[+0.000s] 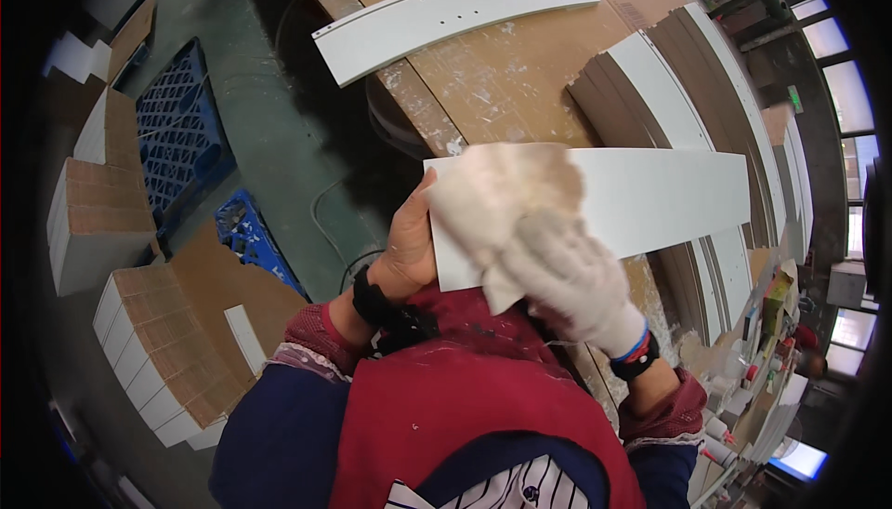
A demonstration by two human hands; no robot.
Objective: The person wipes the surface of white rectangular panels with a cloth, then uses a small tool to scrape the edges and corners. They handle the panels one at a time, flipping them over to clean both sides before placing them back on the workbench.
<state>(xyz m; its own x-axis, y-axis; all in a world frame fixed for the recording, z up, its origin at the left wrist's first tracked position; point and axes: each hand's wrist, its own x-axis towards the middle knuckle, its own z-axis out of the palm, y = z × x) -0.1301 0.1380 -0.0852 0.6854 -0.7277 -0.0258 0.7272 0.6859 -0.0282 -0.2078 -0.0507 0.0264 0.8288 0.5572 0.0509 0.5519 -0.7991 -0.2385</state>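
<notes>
A long white board (664, 195) lies across in front of me, its left end past the table's edge. My bare left hand (411, 241) grips that end, the thumb up along the edge and the other fingers partly hidden. On the board's face, my right hand (569, 277) in a pale work glove presses a cream cloth (506, 191). The cloth is bunched under the gloved fingers, slightly blurred, and covers part of the board's left half. Farther off, another white board (446, 21) with small drilled holes lies flat on the cardboard-covered table (502, 72).
Stacks of white boards with brown edges (641, 91) stand on the table to the right. Bottles and small items crowd a surface (734, 407) at lower right. On the floor at left are a blue plastic pallet (186, 128) and more stacked boards (167, 351).
</notes>
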